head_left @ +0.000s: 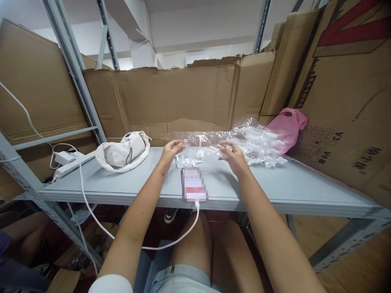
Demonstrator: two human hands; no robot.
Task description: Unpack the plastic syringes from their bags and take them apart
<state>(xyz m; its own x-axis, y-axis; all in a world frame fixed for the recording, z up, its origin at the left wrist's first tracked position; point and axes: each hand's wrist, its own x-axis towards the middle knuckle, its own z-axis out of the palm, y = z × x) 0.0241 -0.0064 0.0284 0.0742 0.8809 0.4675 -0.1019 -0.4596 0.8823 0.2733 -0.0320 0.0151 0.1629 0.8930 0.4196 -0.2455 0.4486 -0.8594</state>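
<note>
My left hand (172, 154) is raised over the shelf with thumb and fingers pinched together. A small clear-and-white piece shows at its fingertips, too small to name. My right hand (231, 155) is curled in a pinch too, and whitish plastic shows by its fingertips; what it holds cannot be made out. Between and beyond the hands lie small white plastic parts (191, 162) and a clear plastic bag (210, 138). Nearer to me, a phone (194, 184) with a lit screen lies at the front edge.
Clear bags of white parts (259, 144) are heaped at right, by a pink plastic bag (285, 128). A white cloth bag (122, 152) and a power strip (71, 165) sit at left. A white cable (171, 247) reaches the phone. Cardboard (177, 93) walls the grey shelf (308, 185).
</note>
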